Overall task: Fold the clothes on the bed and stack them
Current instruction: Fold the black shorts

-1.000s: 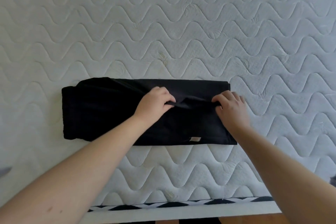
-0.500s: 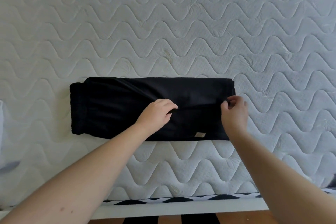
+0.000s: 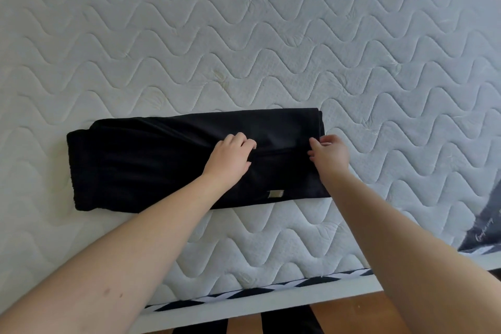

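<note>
Lying across the middle of the frame on the bed (image 3: 271,35), a folded black garment (image 3: 162,165) runs its long axis left to right, a thicker end toward the frame's left and a squared folded edge toward the right. Both hands work the right half. The left hand (image 3: 230,157), near the centre, curls its fingers onto a fabric ridge, the grip apparently pinching it. The right hand (image 3: 329,153) sits at the right edge, fingertips bent on the cloth. A small tan label (image 3: 275,194) shows near the lower edge.
</note>
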Tool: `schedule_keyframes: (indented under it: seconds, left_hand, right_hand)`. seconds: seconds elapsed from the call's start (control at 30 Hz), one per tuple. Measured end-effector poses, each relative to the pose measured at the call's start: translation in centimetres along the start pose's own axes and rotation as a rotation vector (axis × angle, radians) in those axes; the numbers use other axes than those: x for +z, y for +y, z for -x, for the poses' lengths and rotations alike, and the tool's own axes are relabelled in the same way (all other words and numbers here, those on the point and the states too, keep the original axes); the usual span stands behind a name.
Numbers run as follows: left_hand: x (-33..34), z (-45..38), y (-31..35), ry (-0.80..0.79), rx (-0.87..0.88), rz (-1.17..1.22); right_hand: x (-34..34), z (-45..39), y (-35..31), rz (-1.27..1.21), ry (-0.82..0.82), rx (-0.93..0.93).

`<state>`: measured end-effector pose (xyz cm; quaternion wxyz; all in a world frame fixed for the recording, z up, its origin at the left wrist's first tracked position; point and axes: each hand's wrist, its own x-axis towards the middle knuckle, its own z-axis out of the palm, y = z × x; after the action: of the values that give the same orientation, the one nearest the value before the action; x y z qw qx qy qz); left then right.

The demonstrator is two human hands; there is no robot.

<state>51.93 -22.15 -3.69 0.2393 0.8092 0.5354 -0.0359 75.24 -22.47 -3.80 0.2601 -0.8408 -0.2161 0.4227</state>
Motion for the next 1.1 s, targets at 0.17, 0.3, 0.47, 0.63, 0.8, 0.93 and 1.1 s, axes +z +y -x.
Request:
schedule_keyframes:
  seconds: [0.17,0.3,0.47,0.63,0.8,0.93,1.1]
  left_hand:
    - [0.5,0.7,0.6,-0.050,0.000,0.120]
    - [-0.1,1.8,0.4,-0.005,-0.002,0.240]
    - [-2.2,4.7,-2.0,0.167,0.011,0.265]
    - [-3.7,8.3,-8.9,0.330,-0.154,0.101]
    - [-4.6,10.8,-15.9,0.318,-0.340,-0.098]
    - [-5.4,9.8,-19.6,0.225,-0.409,-0.201]
    - [-6.8,5.7,-20.2,0.203,-0.295,-0.101]
  right_hand:
    - [-1.8,0.1,0.3,0.030,0.047,-0.040]
    - [-2.5,0.8,0.0,0.152,-0.048,-0.065]
    - [-1.0,2.7,-1.5,0.385,0.062,-0.318]
    - [4.6,7.2,-2.7,0.626,-0.110,-0.657]
    - [11.2,11.1,-2.8,0.835,-0.416,-0.897]
    - [14.9,12.7,-1.6,0.958,-0.488,-0.863]
    - [16.4,13.7,-0.8,0.921,-0.348,-0.944]
